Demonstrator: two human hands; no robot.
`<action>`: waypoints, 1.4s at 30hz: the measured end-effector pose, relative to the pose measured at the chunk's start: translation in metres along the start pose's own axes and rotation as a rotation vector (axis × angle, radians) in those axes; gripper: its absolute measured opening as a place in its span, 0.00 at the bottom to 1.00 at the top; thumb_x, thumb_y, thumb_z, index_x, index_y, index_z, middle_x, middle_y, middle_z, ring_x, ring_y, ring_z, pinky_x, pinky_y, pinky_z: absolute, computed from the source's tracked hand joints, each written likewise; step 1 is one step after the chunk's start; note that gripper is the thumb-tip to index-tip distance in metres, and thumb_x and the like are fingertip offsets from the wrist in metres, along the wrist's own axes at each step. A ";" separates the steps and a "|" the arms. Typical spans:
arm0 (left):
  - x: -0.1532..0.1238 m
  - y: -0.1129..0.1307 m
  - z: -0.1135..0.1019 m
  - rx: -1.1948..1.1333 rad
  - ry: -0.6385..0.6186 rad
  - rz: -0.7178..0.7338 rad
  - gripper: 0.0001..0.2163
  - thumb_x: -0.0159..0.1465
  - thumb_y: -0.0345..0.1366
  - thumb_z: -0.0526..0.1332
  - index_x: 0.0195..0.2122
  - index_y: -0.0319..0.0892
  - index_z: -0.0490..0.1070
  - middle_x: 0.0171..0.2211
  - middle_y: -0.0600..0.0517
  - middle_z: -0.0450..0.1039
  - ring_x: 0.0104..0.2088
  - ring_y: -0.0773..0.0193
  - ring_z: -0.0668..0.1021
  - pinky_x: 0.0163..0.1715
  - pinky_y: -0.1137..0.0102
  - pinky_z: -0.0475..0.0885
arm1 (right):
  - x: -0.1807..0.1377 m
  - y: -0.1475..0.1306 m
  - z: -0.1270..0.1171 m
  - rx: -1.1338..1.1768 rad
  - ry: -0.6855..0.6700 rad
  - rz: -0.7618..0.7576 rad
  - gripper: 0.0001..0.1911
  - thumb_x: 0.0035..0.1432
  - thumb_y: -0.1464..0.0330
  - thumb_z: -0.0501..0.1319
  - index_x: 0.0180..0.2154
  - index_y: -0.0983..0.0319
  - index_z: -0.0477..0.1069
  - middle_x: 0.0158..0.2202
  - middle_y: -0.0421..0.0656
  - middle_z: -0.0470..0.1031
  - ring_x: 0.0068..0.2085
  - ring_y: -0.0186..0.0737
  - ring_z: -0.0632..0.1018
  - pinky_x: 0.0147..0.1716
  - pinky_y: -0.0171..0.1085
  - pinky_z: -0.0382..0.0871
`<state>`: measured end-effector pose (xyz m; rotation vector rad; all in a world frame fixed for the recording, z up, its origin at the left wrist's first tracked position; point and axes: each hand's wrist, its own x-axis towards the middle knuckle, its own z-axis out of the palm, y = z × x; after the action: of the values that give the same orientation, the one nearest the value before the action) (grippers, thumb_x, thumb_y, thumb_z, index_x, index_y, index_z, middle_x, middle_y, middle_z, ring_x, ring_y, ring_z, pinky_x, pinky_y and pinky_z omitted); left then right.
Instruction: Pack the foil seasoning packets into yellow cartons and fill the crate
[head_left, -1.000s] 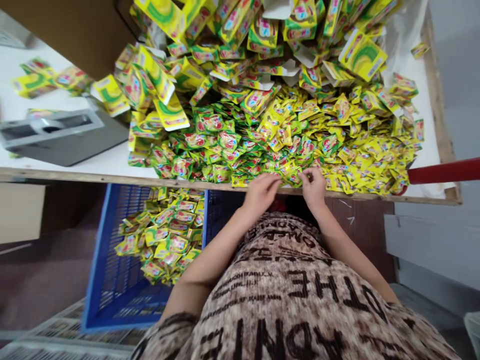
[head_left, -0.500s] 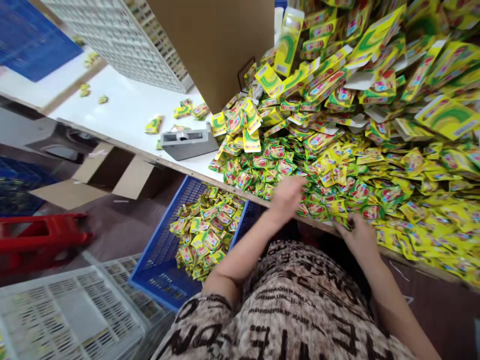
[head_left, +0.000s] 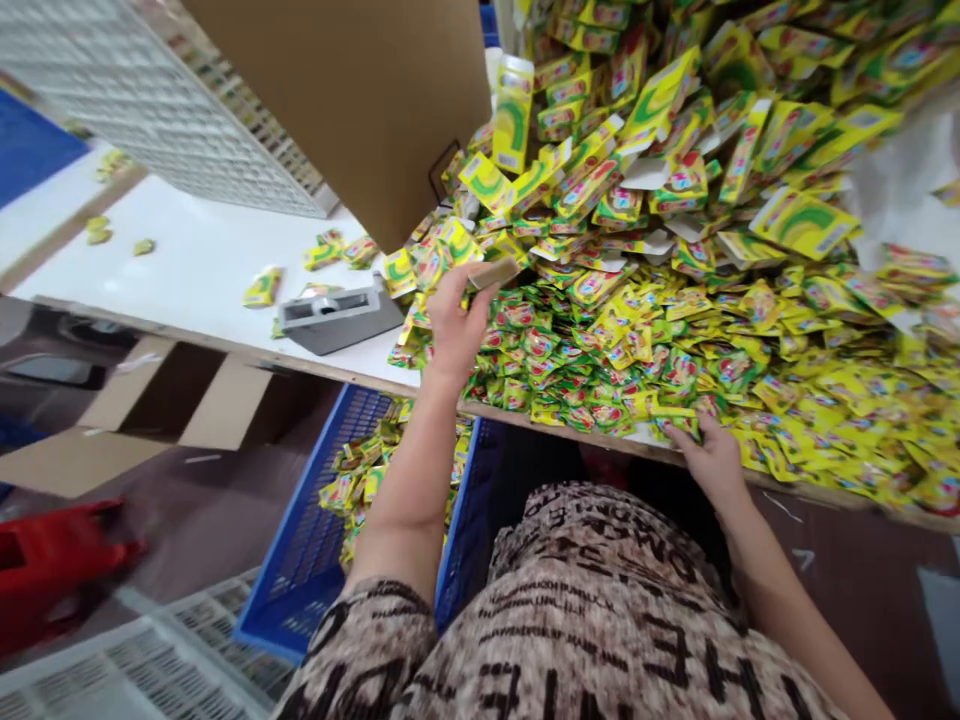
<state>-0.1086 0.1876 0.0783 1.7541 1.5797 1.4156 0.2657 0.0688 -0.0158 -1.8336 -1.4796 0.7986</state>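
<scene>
My left hand [head_left: 456,325] reaches to the near-left side of the heap, its thumb and fingers closed on a small carton [head_left: 493,273] whose greyish-brown side faces me. Yellow flat boxes [head_left: 433,262] lie just beyond that hand. At the table's front edge, my right hand [head_left: 709,452] pinches a yellow-and-green sachet [head_left: 679,415]; its fingertips are partly hidden among the packets. Between the hands spreads a pile of green and yellow sachets [head_left: 540,340]. Behind it are heaped yellow cartons [head_left: 806,225], several with white end flaps standing up.
A grey tape dispenser [head_left: 341,318] sits near the white table's [head_left: 195,250] edge. Beyond it stand a tall cardboard box [head_left: 360,100] and a white crate [head_left: 217,110]. Below, a blue crate [head_left: 289,570] holds packets. An open carton [head_left: 172,400] and a red plastic object [head_left: 60,570] are on the floor.
My left hand has moved left and away from me, from the green sachets to the yellow boxes, and now holds a small carton. My right hand stays by the edge, now with a sachet showing.
</scene>
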 end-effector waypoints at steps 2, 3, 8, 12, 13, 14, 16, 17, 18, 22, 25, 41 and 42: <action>-0.027 0.030 0.028 -0.360 -0.248 -0.132 0.17 0.61 0.39 0.65 0.49 0.41 0.70 0.48 0.45 0.75 0.52 0.55 0.75 0.53 0.61 0.69 | -0.003 -0.019 -0.012 0.182 0.117 0.020 0.17 0.50 0.55 0.67 0.32 0.61 0.71 0.27 0.38 0.71 0.29 0.37 0.70 0.32 0.36 0.64; -0.045 0.043 0.044 -0.507 -0.427 -0.221 0.19 0.60 0.39 0.66 0.50 0.41 0.69 0.46 0.45 0.76 0.50 0.55 0.77 0.50 0.62 0.71 | -0.005 -0.031 -0.018 0.275 0.166 -0.011 0.16 0.51 0.56 0.67 0.35 0.61 0.72 0.30 0.39 0.73 0.31 0.37 0.72 0.34 0.37 0.66; -0.136 0.080 0.105 -0.779 -0.920 -0.533 0.21 0.59 0.38 0.67 0.53 0.41 0.66 0.42 0.46 0.77 0.42 0.56 0.80 0.44 0.64 0.74 | -0.014 -0.085 -0.036 0.222 -0.048 -0.222 0.10 0.54 0.62 0.67 0.33 0.61 0.72 0.28 0.38 0.71 0.31 0.36 0.70 0.32 0.35 0.64; -0.168 0.081 0.115 -0.702 -0.875 -0.629 0.20 0.59 0.38 0.67 0.51 0.41 0.66 0.33 0.50 0.77 0.36 0.59 0.80 0.38 0.67 0.73 | -0.022 -0.085 -0.041 0.011 -0.283 -0.312 0.11 0.56 0.65 0.64 0.26 0.62 0.67 0.26 0.38 0.66 0.29 0.33 0.67 0.32 0.34 0.59; -0.172 0.081 0.114 -0.698 -0.867 -0.660 0.20 0.59 0.38 0.67 0.50 0.40 0.66 0.33 0.50 0.77 0.36 0.59 0.80 0.38 0.67 0.73 | -0.024 -0.082 -0.042 -0.027 -0.329 -0.323 0.12 0.56 0.66 0.63 0.24 0.62 0.65 0.26 0.37 0.65 0.29 0.33 0.66 0.31 0.34 0.58; -0.175 0.082 0.112 -0.702 -0.860 -0.691 0.20 0.59 0.39 0.67 0.49 0.40 0.66 0.33 0.50 0.78 0.36 0.59 0.80 0.39 0.68 0.73 | -0.025 -0.080 -0.043 -0.055 -0.371 -0.330 0.13 0.56 0.67 0.63 0.23 0.62 0.63 0.25 0.37 0.64 0.29 0.33 0.65 0.31 0.34 0.56; -0.181 0.084 0.108 -0.717 -0.844 -0.732 0.20 0.59 0.39 0.67 0.49 0.40 0.65 0.35 0.49 0.78 0.38 0.60 0.80 0.40 0.68 0.73 | -0.027 -0.077 -0.044 -0.082 -0.446 -0.320 0.12 0.55 0.69 0.62 0.22 0.62 0.62 0.25 0.37 0.63 0.30 0.33 0.65 0.31 0.34 0.55; -0.183 0.086 0.107 -0.725 -0.834 -0.744 0.20 0.59 0.40 0.66 0.50 0.40 0.65 0.36 0.49 0.78 0.38 0.60 0.80 0.41 0.68 0.73 | -0.026 -0.077 -0.045 -0.081 -0.482 -0.305 0.12 0.54 0.70 0.62 0.22 0.62 0.62 0.25 0.37 0.63 0.30 0.33 0.65 0.31 0.34 0.55; -0.186 0.088 0.106 -0.738 -0.826 -0.753 0.20 0.60 0.41 0.66 0.50 0.40 0.65 0.37 0.49 0.78 0.39 0.60 0.80 0.42 0.67 0.73 | -0.024 -0.078 -0.046 -0.073 -0.526 -0.290 0.11 0.53 0.70 0.61 0.22 0.62 0.62 0.25 0.37 0.63 0.30 0.33 0.65 0.30 0.33 0.55; -0.193 0.095 0.107 -0.801 -0.846 -0.773 0.26 0.56 0.40 0.70 0.53 0.40 0.65 0.41 0.49 0.77 0.40 0.61 0.79 0.45 0.67 0.72 | -0.015 -0.086 -0.052 0.009 -0.780 -0.281 0.08 0.53 0.68 0.62 0.25 0.63 0.68 0.26 0.37 0.66 0.30 0.32 0.67 0.31 0.33 0.56; -0.195 0.098 0.110 -0.779 -0.890 -0.767 0.23 0.53 0.42 0.72 0.46 0.38 0.70 0.41 0.48 0.76 0.39 0.61 0.77 0.43 0.68 0.71 | -0.012 -0.092 -0.054 -0.022 -0.779 -0.262 0.05 0.54 0.67 0.63 0.31 0.63 0.72 0.28 0.37 0.70 0.31 0.33 0.69 0.31 0.33 0.57; -0.205 0.098 0.108 -0.766 -0.800 -0.751 0.18 0.54 0.44 0.70 0.41 0.39 0.72 0.36 0.51 0.75 0.36 0.63 0.74 0.40 0.69 0.68 | -0.027 -0.092 -0.050 -0.076 -0.600 -0.461 0.06 0.62 0.68 0.62 0.38 0.58 0.78 0.39 0.44 0.77 0.41 0.41 0.74 0.44 0.40 0.64; -0.206 0.097 0.108 -0.758 -0.792 -0.734 0.18 0.53 0.43 0.71 0.41 0.39 0.72 0.36 0.51 0.75 0.36 0.62 0.73 0.41 0.69 0.68 | -0.029 -0.089 -0.047 -0.086 -0.599 -0.501 0.06 0.62 0.68 0.61 0.36 0.58 0.78 0.41 0.45 0.76 0.44 0.43 0.72 0.46 0.43 0.63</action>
<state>0.0616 0.0090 0.0269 0.9159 0.8939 0.6571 0.2451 0.0498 0.0854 -1.2233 -2.2562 1.0827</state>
